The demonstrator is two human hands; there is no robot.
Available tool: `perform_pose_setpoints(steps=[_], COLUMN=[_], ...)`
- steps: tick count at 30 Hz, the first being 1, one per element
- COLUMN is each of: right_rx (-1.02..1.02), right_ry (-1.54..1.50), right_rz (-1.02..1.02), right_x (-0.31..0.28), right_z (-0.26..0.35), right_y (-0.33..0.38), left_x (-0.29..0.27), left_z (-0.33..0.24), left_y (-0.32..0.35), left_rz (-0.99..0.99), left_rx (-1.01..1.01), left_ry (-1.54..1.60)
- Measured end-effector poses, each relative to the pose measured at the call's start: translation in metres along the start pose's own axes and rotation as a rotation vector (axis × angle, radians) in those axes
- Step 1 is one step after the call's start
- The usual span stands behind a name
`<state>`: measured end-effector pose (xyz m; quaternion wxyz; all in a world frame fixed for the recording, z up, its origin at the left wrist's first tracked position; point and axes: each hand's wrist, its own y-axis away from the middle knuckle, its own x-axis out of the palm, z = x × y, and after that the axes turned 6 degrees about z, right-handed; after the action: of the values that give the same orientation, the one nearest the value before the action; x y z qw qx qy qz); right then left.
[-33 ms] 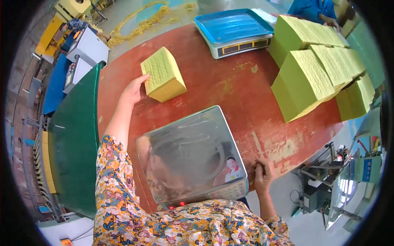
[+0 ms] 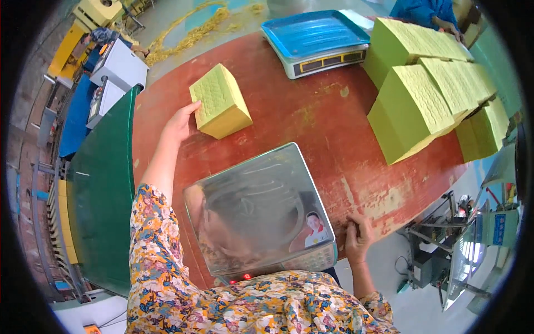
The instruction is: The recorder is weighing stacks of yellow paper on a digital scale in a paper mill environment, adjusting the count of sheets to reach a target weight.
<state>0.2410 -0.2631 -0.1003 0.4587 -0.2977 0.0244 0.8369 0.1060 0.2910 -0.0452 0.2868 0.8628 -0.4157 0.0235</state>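
My left hand (image 2: pixel 179 123) reaches across the red-brown table (image 2: pixel 311 122) and presses flat against the near left side of a yellow-green paper block (image 2: pixel 219 107). My right hand (image 2: pixel 356 236) rests on the table's near edge, fingers curled down, just right of a weighing scale with a shiny steel pan (image 2: pixel 258 209). Nothing lies on that pan. Several bigger yellow-green paper stacks (image 2: pixel 423 100) sit at the table's right side.
A second scale with a blue pan (image 2: pixel 314 36) stands at the far side. A green conveyor belt (image 2: pixel 103 189) runs along the left. Another person in blue (image 2: pixel 428 14) is at the far right. Machinery stands below the table's right edge.
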Motion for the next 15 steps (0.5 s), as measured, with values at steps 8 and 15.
perform_pose_setpoints(steps=[8,15], right_rx=[0.035,0.025], right_ry=[-0.093,-0.133], right_rz=[0.000,0.003], right_x=[-0.003,-0.005], right_z=[0.004,0.002], right_y=[-0.001,-0.001], left_x=[0.000,0.032], left_z=[-0.006,-0.012], left_y=[0.004,0.008], left_rz=[-0.028,-0.138], left_rx=[-0.071,-0.055], left_ry=[-0.063,-0.083])
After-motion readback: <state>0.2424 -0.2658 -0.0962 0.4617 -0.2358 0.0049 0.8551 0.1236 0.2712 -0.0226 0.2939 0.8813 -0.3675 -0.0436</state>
